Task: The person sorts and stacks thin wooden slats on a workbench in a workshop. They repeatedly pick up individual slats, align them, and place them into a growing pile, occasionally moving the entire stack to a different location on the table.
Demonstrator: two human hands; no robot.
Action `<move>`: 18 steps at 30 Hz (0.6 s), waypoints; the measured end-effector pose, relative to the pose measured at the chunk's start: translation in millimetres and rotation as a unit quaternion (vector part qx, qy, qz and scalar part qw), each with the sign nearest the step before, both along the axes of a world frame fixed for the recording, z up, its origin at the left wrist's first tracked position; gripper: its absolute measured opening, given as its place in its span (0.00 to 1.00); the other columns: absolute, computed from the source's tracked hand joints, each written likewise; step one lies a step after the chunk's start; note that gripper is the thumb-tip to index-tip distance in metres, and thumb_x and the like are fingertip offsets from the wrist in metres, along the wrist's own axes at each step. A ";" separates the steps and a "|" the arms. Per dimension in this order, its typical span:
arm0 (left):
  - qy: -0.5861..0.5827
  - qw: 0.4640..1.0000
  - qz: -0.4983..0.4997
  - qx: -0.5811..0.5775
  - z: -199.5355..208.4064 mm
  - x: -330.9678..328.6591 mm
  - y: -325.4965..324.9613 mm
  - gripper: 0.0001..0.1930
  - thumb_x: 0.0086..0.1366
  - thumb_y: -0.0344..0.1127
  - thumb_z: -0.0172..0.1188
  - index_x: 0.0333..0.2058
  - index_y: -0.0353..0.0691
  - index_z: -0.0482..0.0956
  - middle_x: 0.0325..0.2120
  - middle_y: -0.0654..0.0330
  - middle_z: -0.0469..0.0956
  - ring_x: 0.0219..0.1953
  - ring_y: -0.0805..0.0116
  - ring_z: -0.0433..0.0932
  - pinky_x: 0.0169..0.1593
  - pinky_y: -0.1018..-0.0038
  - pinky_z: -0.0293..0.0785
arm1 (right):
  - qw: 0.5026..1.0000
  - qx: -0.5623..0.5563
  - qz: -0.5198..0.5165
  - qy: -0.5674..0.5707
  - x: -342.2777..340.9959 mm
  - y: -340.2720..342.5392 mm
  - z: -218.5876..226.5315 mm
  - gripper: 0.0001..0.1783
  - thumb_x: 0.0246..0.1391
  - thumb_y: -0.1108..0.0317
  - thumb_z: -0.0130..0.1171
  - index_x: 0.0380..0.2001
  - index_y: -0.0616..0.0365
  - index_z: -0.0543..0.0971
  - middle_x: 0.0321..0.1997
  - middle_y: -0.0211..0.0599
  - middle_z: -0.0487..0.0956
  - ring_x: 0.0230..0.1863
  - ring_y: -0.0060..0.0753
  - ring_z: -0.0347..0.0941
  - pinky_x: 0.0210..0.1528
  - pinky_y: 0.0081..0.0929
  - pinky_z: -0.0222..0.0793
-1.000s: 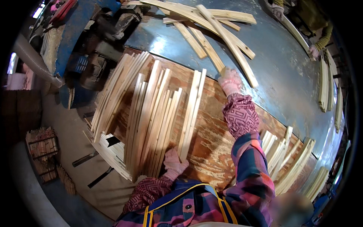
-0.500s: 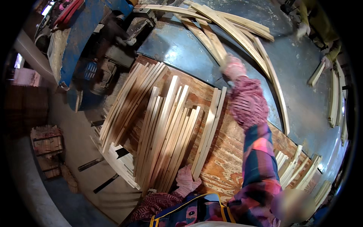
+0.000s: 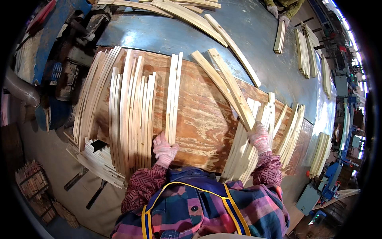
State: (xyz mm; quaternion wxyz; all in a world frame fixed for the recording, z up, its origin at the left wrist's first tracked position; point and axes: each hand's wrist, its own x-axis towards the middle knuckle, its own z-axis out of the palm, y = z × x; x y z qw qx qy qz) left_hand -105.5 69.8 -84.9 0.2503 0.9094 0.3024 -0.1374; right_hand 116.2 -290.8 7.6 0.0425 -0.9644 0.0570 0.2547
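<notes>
My right hand [image 3: 259,137], in a pale pinkish glove, is closed on the near ends of two wooden strips [image 3: 227,85]. They slant away to the far left, their far ends spread apart, above the right stack of strips [image 3: 243,149]. My left hand [image 3: 165,150], also gloved, rests with fingers apart at the near end of a narrow pair of upright-lying strips [image 3: 174,99] on the worn plywood board [image 3: 203,119]. Left of that hand lies a bundle of pale strips [image 3: 133,115], with curved strips [image 3: 95,95] farther left.
Long curved strips [image 3: 234,47] lie on the blue-grey metal table [image 3: 159,36] beyond the board. Machinery [image 3: 71,67] stands at far left. A co-worker's gloved hand [image 3: 284,20] holds short strips at far right. More strips [image 3: 292,131] lie along the board's right side.
My right hand has come back from the far curved pile toward me, bringing two strips over the right stack. The view has swung right. My left hand stays by the narrow pair.
</notes>
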 end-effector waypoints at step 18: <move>0.090 0.915 -0.245 -0.308 134.7 94.8 28.1 0.50 0.50 0.46 0.70 0.68 0.44 0.52 0.54 0.44 0.73 0.48 0.54 0.79 0.52 0.65 0.76 | 0.016 -0.820 0.099 -0.564 105.5 196.6 -64.1 0.04 0.57 0.65 0.55 0.27 0.45 0.75 0.16 0.20 0.68 0.17 0.18 0.64 0.27 0.18 0.68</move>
